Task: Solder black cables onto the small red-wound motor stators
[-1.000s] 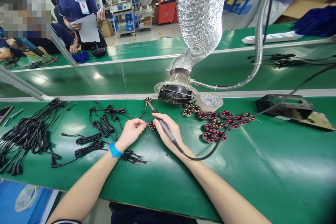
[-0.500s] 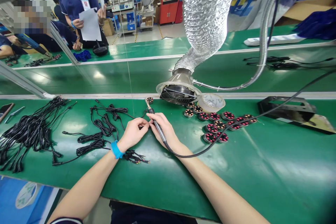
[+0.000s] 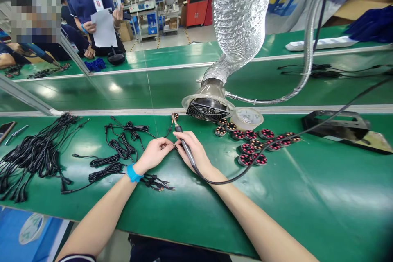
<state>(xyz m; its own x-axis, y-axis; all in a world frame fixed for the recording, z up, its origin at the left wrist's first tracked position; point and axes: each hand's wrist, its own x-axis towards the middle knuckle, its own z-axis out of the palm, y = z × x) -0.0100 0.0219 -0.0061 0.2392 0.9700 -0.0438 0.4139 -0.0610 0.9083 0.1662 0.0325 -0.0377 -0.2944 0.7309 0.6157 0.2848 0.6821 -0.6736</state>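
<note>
My right hand (image 3: 193,149) is wrapped round the grip of a soldering iron (image 3: 188,152), whose tip points away toward the back edge. Beside that tip lies a small round copper-wound motor stator (image 3: 175,115). My left hand (image 3: 155,152), with a blue band on the wrist, is pinched closed. Its fingertips meet those of my right hand at a tiny dark piece (image 3: 175,146), too small to name. Left of my hands lie coiled black cables (image 3: 121,147). Stripped cable ends (image 3: 158,182) show below my left wrist.
A fume extractor hood (image 3: 208,104) hangs just beyond my hands. Several stators (image 3: 248,148) and a round translucent tub (image 3: 247,118) sit to the right, with the iron's cord crossing there. A big cable bundle (image 3: 37,155) lies left. A black metal frame (image 3: 337,125) stands far right.
The fingers of my left hand have straightened a little, and the dark piece between the fingertips shows more. The soldering iron's tip has shifted slightly right.
</note>
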